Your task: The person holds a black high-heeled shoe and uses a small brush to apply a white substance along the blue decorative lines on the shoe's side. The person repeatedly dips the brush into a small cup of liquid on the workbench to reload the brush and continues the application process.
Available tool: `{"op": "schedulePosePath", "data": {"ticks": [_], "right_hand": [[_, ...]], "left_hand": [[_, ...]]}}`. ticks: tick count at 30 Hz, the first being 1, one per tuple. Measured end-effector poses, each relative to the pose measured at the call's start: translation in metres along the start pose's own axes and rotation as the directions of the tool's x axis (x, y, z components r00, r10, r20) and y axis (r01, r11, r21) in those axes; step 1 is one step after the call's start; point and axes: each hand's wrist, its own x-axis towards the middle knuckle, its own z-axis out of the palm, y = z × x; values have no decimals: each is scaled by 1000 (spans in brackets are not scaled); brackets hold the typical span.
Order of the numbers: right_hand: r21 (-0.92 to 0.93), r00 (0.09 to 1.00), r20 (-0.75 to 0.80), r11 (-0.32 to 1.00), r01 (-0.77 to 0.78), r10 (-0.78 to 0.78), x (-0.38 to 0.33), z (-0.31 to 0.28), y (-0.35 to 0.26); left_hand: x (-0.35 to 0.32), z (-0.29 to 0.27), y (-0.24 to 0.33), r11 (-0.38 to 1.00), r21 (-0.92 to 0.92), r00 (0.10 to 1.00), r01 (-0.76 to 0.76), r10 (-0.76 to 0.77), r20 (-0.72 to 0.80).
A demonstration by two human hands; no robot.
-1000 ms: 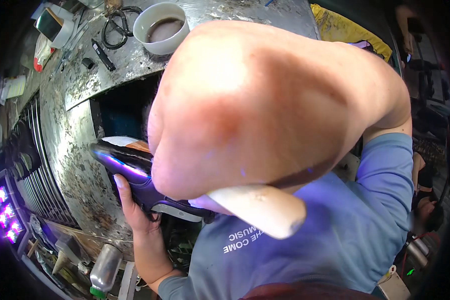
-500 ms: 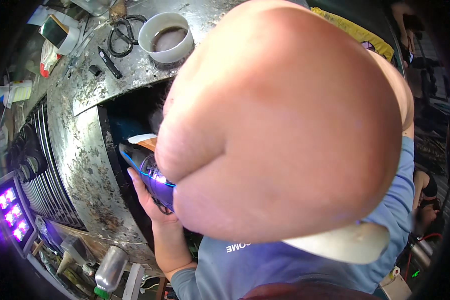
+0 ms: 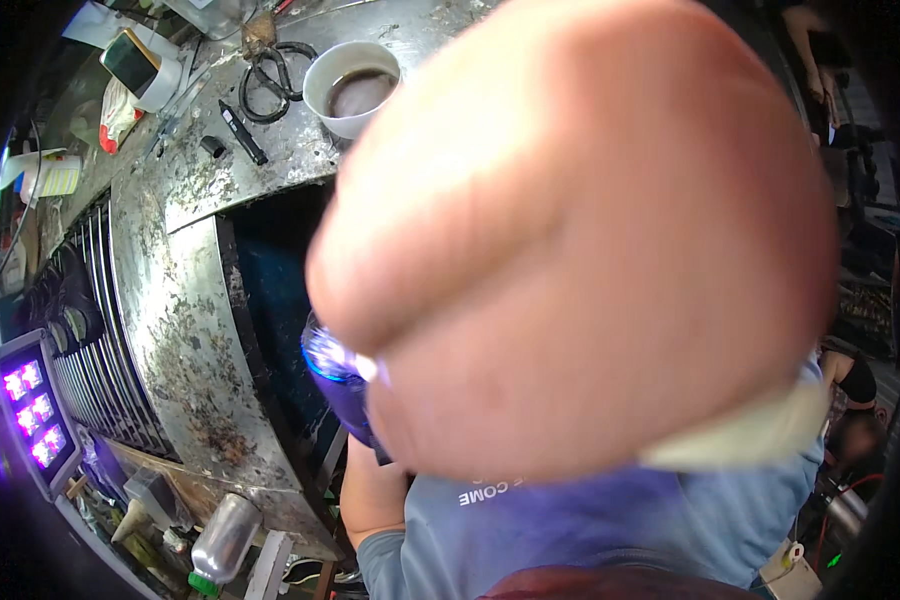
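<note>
**STATUS: DEVICE AT BENCH OPENING, VIEW MOSTLY BLOCKED**

1. Right arm (image 3: 590,250): very close to the lens, out of focus, fills centre and right of the view. Fingers not distinguishable; grip state of the right hand cannot be told. A pale strip (image 3: 760,435) shows at the arm's lower right edge. Blurred; contact w/ the arm cannot be confirmed.

2. Left forearm (image 3: 370,490): comes up from lower centre and runs toward the device. The left hand is hidden behind the right arm, so whether it grasps anything cannot be told.

3. Device (image 3: 335,375): dark body w/ blue-violet glowing rim. Only its left part shows, just above the left forearm, at the lower right of the dark opening (image 3: 270,290) in the bench. The rest is covered by the right arm.

4. Bench (image 3: 170,300): worn, stained sheet metal, curved by the lens. On its top, far side:
   - cup (image 3: 355,85), white, dark liquid inside;
   - scissors (image 3: 270,75), black, just left of the cup;
   - marker (image 3: 242,132), black, below the scissors.

5. Lower left: panel (image 3: 32,415) w/ violet lit squares, beside the bench's ribbed side. Bottle (image 3: 220,540), clear plastic, green cap, lies under the bench edge.

6. Shirt (image 3: 590,530): blue, along the bottom edge.
</note>
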Motion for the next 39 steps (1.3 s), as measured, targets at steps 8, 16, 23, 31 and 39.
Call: {"op": "schedulePosePath", "data": {"ticks": [8, 16, 23, 31, 39], "right_hand": [[-235, 834, -417, 844, -483, 361, 10, 5, 122], [-559, 809, -341, 590, -583, 478, 7, 27, 164], [-492, 868, -476, 775, -398, 144, -2, 21, 156], [200, 881, -351, 945, -260, 317, -2, 14, 105], [348, 979, -81, 926, -150, 189, 11, 43, 49]], "left_hand": [[6, 18, -29, 952, -228, 977, 206, -185, 109], [20, 9, -43, 895, -390, 974, 219, -181, 134], [25, 4, -41, 841, -481, 968, 247, -189, 165], [25, 6, -36, 851, -471, 972, 233, -187, 144], [16, 8, -40, 916, -378, 990, 137, -118, 72]]}}
